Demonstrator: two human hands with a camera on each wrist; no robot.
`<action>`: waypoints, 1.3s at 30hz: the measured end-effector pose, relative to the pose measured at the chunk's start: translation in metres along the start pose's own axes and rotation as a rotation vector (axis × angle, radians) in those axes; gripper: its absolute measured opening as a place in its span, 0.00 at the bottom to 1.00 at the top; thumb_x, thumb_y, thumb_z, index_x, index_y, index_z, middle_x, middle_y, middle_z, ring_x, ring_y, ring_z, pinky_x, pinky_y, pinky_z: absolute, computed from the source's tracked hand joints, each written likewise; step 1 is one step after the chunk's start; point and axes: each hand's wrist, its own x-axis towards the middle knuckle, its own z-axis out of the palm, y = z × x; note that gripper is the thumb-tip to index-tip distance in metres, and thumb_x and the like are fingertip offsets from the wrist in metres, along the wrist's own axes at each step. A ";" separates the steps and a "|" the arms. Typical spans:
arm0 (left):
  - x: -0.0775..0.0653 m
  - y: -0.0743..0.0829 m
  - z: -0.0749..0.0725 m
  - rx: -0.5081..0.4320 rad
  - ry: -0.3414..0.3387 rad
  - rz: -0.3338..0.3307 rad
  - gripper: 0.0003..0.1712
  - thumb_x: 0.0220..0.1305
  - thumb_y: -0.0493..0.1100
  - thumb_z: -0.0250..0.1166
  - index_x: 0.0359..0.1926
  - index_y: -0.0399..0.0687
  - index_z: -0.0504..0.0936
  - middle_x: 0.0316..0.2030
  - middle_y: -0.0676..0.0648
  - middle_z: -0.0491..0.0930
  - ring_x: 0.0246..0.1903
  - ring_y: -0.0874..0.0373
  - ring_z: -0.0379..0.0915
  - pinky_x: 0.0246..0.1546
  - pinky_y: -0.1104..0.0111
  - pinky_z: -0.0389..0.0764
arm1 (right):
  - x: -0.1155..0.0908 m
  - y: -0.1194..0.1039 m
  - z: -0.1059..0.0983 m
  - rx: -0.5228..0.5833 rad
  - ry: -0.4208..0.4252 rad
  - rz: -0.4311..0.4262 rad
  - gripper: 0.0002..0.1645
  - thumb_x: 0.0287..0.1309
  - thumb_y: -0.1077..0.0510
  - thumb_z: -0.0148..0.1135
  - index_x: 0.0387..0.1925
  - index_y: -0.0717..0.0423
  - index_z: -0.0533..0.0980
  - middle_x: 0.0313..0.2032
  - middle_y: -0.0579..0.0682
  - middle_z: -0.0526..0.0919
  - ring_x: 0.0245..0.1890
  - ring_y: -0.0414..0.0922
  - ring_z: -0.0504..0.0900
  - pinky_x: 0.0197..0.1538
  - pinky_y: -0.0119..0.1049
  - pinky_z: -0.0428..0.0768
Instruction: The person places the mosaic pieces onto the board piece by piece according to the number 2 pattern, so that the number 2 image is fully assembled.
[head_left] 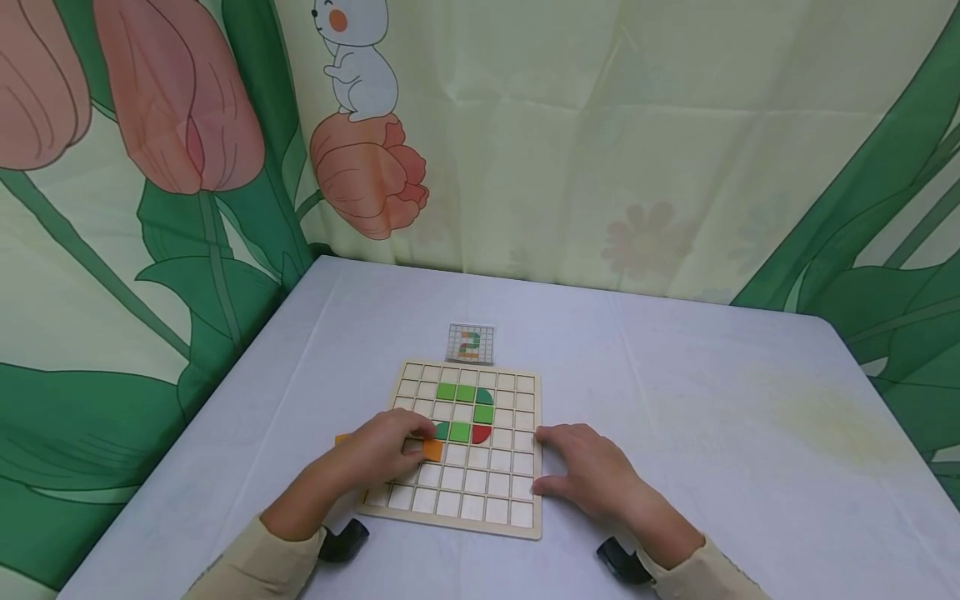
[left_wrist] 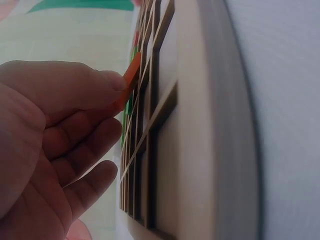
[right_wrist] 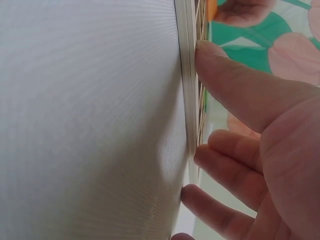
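A square wooden grid board point(head_left: 510, 529) lies on the table with coloured tiles in some cells. My left hand point(head_left: 378, 454) pinches an orange square tile point(head_left: 432, 451) between thumb and fingertips. In the left wrist view this orange tile point(left_wrist: 132, 72) stands tilted against the grid. Beside it on the board are a teal quarter-round tile point(head_left: 441, 431), a green square point(head_left: 459, 432) and a red quarter-round point(head_left: 481, 433). Further up sit more green squares point(head_left: 465, 393) and another teal quarter-round point(head_left: 485, 396). My right hand point(head_left: 588, 471) touches the board's right edge, thumb and fingers spread along it.
Just behind the board lies a small pattern card point(head_left: 470, 343) showing a coloured figure 2 on a grid. Partly hidden behind my left hand, an orange piece point(head_left: 342, 438) shows left of the board. White cloth covers the table point(head_left: 712, 400); a printed curtain point(head_left: 562, 167) hangs behind.
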 end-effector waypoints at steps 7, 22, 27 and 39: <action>0.000 0.000 0.001 0.047 -0.004 0.051 0.12 0.61 0.33 0.69 0.46 0.43 0.84 0.44 0.52 0.82 0.50 0.52 0.76 0.54 0.55 0.76 | 0.000 0.000 -0.001 0.004 0.007 -0.012 0.36 0.48 0.47 0.78 0.58 0.54 0.77 0.56 0.50 0.81 0.60 0.53 0.74 0.59 0.52 0.73; 0.001 -0.002 0.005 0.052 0.007 0.048 0.12 0.60 0.33 0.70 0.45 0.45 0.84 0.43 0.53 0.81 0.49 0.53 0.75 0.53 0.56 0.77 | 0.000 0.000 0.000 0.005 0.002 0.002 0.38 0.48 0.46 0.79 0.59 0.55 0.77 0.57 0.50 0.81 0.61 0.53 0.74 0.61 0.52 0.73; 0.001 -0.001 0.005 0.026 0.004 0.037 0.13 0.59 0.33 0.70 0.46 0.44 0.84 0.43 0.53 0.81 0.49 0.53 0.75 0.52 0.56 0.78 | 0.000 -0.001 0.001 0.003 -0.007 0.019 0.38 0.47 0.45 0.79 0.59 0.55 0.77 0.57 0.50 0.81 0.61 0.53 0.74 0.61 0.51 0.72; 0.003 0.000 0.002 0.000 0.011 -0.013 0.15 0.60 0.33 0.70 0.48 0.45 0.83 0.45 0.53 0.81 0.50 0.54 0.75 0.53 0.57 0.77 | 0.000 0.001 0.001 0.004 0.011 -0.006 0.37 0.47 0.46 0.79 0.59 0.55 0.78 0.56 0.50 0.81 0.60 0.53 0.74 0.60 0.51 0.73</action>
